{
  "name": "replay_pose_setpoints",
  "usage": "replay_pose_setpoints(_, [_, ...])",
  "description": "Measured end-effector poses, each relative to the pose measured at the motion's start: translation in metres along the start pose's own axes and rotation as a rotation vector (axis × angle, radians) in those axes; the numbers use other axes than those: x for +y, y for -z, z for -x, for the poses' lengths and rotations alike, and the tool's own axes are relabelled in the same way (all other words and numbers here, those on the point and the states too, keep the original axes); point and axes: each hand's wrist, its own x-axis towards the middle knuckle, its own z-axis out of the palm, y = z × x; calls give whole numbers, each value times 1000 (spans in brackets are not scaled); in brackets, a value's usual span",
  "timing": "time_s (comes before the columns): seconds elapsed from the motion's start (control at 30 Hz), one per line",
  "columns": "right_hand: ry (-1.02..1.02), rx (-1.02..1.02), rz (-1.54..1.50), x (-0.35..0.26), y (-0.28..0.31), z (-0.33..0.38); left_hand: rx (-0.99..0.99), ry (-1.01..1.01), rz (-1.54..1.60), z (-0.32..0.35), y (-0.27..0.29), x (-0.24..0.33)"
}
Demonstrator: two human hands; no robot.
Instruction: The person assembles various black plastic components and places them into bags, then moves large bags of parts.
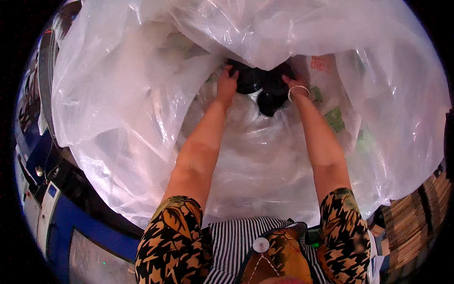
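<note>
Both my arms reach forward into a large, cloudy clear plastic bag [127, 128] whose loose sides spread wide around them. Deep inside it, my left hand [228, 85] is closed on the left side of a bundle of black, crumpled, sheet-like material [273, 97]. On the right side of the same black bundle my right hand [295, 86], with a white bangle at the wrist, grips with the thumb on top. Most fingers of both hands are hidden behind the black material. A fold of the bag hangs over the bundle's far edge.
Green-printed pieces [335, 119] and a red mark [321, 63] show through or inside the bag on the right. At the lower left stands a blue-framed machine or cabinet [71, 236]. Stacked brown cardboard [416, 222] lies at the lower right.
</note>
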Motion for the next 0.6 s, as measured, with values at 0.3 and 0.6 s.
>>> replay_pose_setpoints(0.3, [-16,-149,387,21,-52,39,24,-330,-577,-105,-12,-51])
replay_pose_setpoints(0.6, [157,-145,353,1,-33,73,-243,-33,-680,-100,-21,-43])
